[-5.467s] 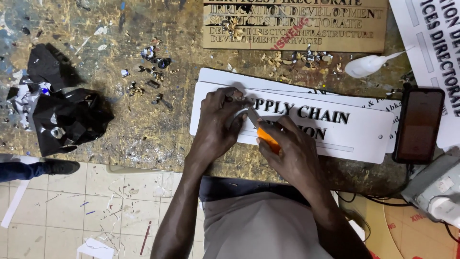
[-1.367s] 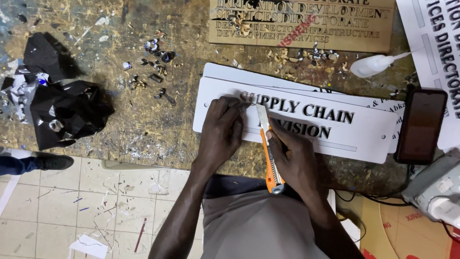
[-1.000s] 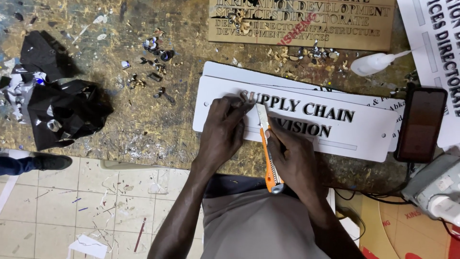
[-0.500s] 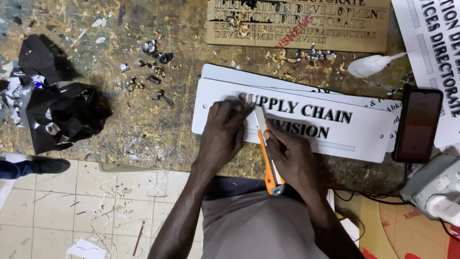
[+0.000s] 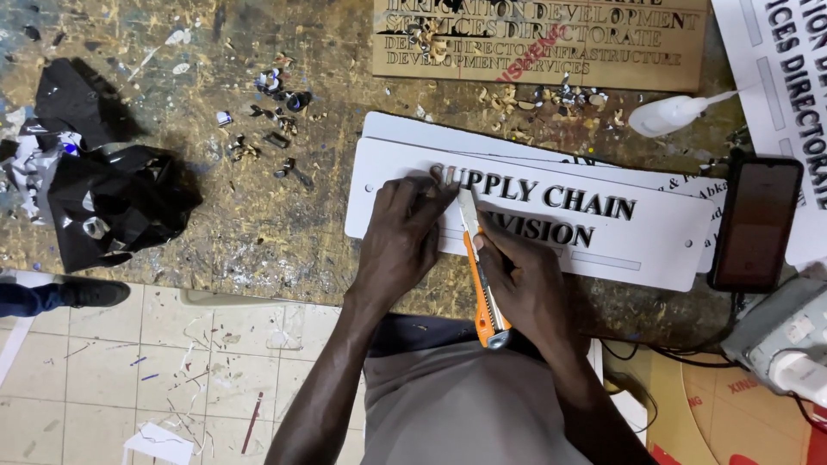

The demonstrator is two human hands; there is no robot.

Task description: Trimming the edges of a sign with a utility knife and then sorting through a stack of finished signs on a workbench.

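Pressing flat on the white rectangular sign board (image 5: 655, 237), the left hand (image 5: 405, 232) steadies its first black letter while the orange utility knife (image 5: 478, 267), gripped in the closed right hand (image 5: 525, 284), is held there; remaining letters appear seated.

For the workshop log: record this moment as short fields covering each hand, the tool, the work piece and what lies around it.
Left hand: left hand pressed flat on the white sign plate, fingertips by the first black letter
Right hand: right hand grips the orange utility knife
Tool: blade end points up at the start of the lettering
Work piece: white sign plate with raised black letters, stacked on another white plate
Bench: worn wooden bench, scattered scraps
Left of plate: crumpled black plastic bag
Right of plate: dark phone
Above: brown cut-out letter board, white squeeze bottle
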